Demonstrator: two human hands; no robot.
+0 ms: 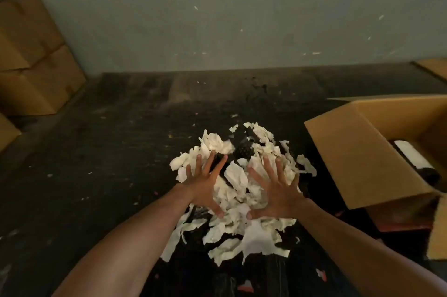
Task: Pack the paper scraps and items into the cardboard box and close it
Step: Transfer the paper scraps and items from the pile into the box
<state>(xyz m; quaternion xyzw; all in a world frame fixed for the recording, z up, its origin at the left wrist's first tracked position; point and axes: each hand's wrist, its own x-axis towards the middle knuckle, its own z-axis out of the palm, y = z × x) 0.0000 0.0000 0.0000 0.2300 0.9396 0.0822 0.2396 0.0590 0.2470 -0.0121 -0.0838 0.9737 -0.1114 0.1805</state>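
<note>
A heap of white paper scraps (235, 177) lies on the dark floor in front of me, with some dark items (243, 148) showing at its far side. My left hand (205, 184) rests flat on the left of the heap, fingers spread. My right hand (275, 186) lies flat on the right of it, fingers spread too. Neither hand holds anything. An open cardboard box (358, 161) stands to the right, its flaps up, with a white and dark object partly visible inside.
Stacked closed cardboard boxes (33, 59) stand at the far left against the grey wall. Another piece of cardboard (433, 67) lies at the far right. Small paper bits are scattered over the floor (108, 151).
</note>
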